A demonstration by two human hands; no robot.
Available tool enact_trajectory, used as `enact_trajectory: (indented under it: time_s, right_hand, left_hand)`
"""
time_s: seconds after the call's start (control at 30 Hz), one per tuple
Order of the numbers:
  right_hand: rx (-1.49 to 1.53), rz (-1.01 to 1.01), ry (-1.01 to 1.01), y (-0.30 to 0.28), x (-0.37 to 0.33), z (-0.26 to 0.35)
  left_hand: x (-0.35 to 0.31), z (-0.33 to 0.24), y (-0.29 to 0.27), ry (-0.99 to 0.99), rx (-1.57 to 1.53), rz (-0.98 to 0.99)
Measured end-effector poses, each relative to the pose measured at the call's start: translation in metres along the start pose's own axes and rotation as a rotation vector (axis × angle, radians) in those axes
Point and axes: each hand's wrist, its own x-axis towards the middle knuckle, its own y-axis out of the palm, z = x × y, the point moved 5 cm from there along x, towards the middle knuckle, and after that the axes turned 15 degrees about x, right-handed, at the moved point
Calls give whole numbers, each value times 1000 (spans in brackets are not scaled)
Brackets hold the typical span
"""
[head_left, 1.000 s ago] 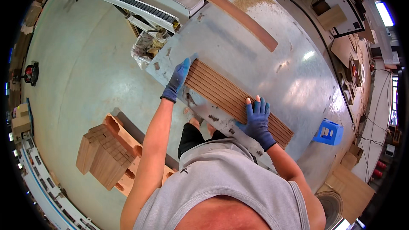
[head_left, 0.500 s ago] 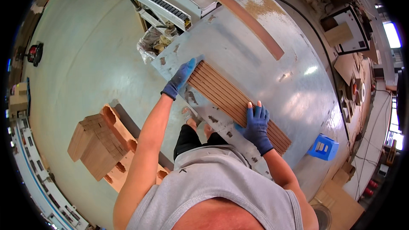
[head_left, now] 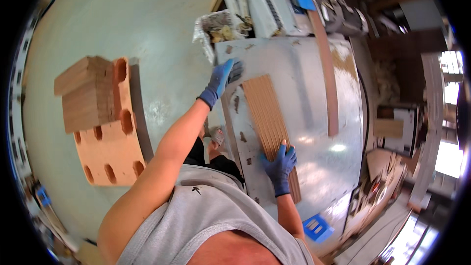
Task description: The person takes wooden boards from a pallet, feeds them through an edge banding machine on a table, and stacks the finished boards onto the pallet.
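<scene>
A brown wooden board with long lengthwise grooves (head_left: 267, 113) lies on the metal table, its far end angled to the left. My right hand (head_left: 280, 167), in a blue glove with some bare fingertips, is on the board's nearer part. Its thumb is at the left edge and its fingers lie over the top. My left hand (head_left: 223, 79), also gloved, is off the board, beyond and left of its far end, near the table's left edge. Its fingers are stretched out, slightly blurred, with nothing in them.
The metal table (head_left: 314, 167) carries a long brown strip (head_left: 329, 78) along its right. A stack of wooden boards (head_left: 91, 93) rests on an orange slab with holes (head_left: 110, 152) on the left floor. A lined waste bin (head_left: 211, 27) stands by the far corner, a blue stool (head_left: 319, 228) at lower right.
My left hand has come off the board's far end, which it was touching. My right hand stays on the board. The whole view has turned, so the table and stack appear rotated.
</scene>
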Motion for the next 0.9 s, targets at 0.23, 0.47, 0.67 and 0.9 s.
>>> enact_trajectory:
  time_s: [0.23,0.47,0.67,0.9]
  right_hand:
    - [152,158,-52,16,37,79]
    - [819,503,-393,79,100,255]
    - [1163,1151,-83,167,125,480]
    - [1158,1588,-6,345,94,692]
  left_hand:
    - [-142,54,-62,-173,-181,-239]
    - [-210,21,-115,9,-569,-44]
    - [-255,-79,-250,375,-681,-151]
    - [-326,-129,-469,460,-447,-714]
